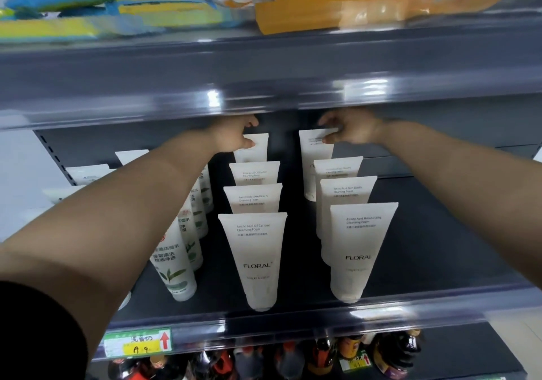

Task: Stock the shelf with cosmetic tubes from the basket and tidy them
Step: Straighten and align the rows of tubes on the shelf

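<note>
Two rows of white FLORAL cleansing-foam tubes stand cap-down on the dark middle shelf (440, 233). The left row's front tube (255, 259) and the right row's front tube (357, 250) face me. Far back, my left hand (231, 134) pinches the top edge of the rearmost left tube (255, 151). At the same depth, my right hand (349, 128) pinches the top of the rearmost right tube (315, 159). The basket is out of view.
A row of white tubes with green leaf prints (176, 268) stands left of the FLORAL rows, partly behind my left forearm. Blue, yellow and orange packets (322, 7) lie on the shelf above. Dark bottles (322, 353) fill the shelf below, behind a price label (137, 344).
</note>
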